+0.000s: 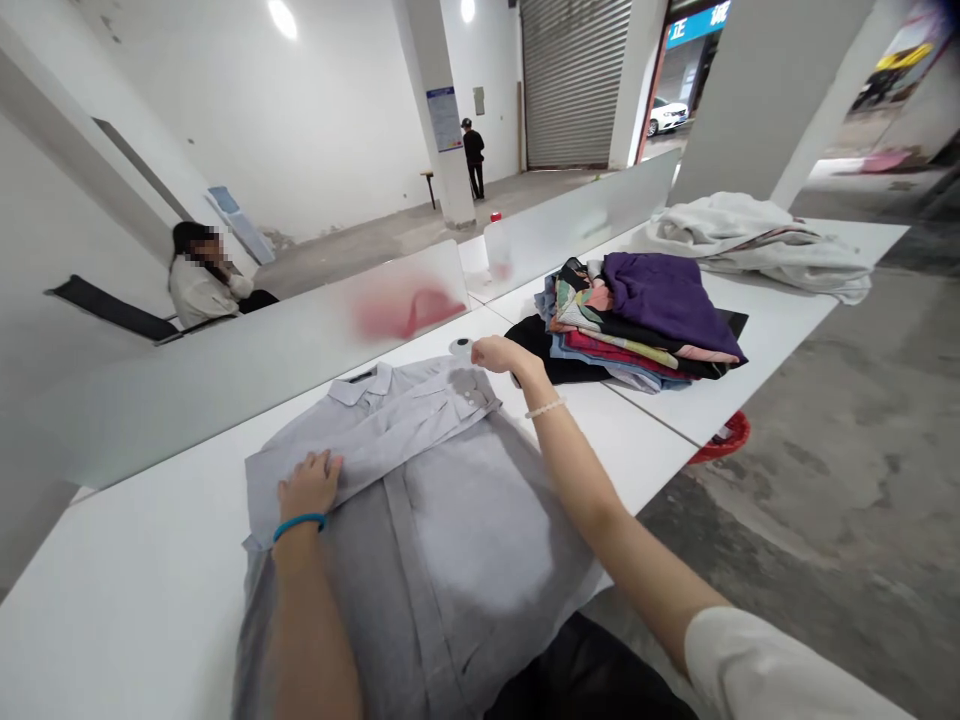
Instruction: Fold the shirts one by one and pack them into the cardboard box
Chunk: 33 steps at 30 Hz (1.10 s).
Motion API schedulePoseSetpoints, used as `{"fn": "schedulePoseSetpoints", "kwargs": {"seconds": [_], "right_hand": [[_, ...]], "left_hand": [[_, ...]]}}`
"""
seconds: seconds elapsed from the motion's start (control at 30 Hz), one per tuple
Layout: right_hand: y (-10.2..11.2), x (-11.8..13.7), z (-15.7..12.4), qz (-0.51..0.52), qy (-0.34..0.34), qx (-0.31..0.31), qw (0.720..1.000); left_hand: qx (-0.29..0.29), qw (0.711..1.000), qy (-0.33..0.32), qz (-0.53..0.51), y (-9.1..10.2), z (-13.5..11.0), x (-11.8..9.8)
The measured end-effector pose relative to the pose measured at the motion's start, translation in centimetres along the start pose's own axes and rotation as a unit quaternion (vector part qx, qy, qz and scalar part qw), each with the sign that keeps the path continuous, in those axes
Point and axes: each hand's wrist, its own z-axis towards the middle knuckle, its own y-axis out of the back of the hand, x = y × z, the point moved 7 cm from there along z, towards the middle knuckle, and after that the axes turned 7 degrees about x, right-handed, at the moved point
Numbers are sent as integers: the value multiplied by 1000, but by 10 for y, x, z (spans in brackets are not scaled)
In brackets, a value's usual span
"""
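A light grey button-up shirt (450, 520) lies face-up on the white table (112, 590), collar toward the divider. One sleeve is folded across its chest. My left hand (309, 485) rests flat on the shirt's left shoulder, fingers spread, with a blue band on the wrist. My right hand (499, 355) reaches to the far end of the folded sleeve and pinches the cuff near its buttons. A bead bracelet circles that wrist.
A stack of folded coloured clothes (637, 315) topped by a purple piece sits to the right. A heap of white garments (750, 240) lies farther back. A frosted divider (247, 360) runs along the table. A red basket (724, 440) is under the table edge. One person sits at left, another stands far off.
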Motion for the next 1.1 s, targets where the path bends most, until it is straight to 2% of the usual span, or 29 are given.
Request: {"fn": "schedulePoseSetpoints", "kwargs": {"seconds": [0.17,0.3,0.4,0.5,0.6,0.7,0.87,1.1], "right_hand": [[-28,-20,-34,-50,44,94,993],[-50,-28,-50,-52,95,118,987],[-56,-26,-49,-65,113,99,987],[-57,-22,-50,-91,114,47,988],[-59,-19,-58,-113,100,-8,989],[-62,-16,-68,-127,95,-35,987],[-66,-10,-75,-195,106,-38,974],[-70,-14,-68,-246,56,-9,968]], "left_hand": [[-50,998,33,4,-23,2,5],[-45,998,36,-12,-29,5,9],[-35,999,37,-17,-29,7,10],[-22,999,40,-18,-30,7,10],[-16,999,41,-19,-32,8,12],[-18,999,39,-18,-33,10,13],[-23,999,40,-22,-34,11,15],[-27,999,36,-26,-34,11,14]]}}
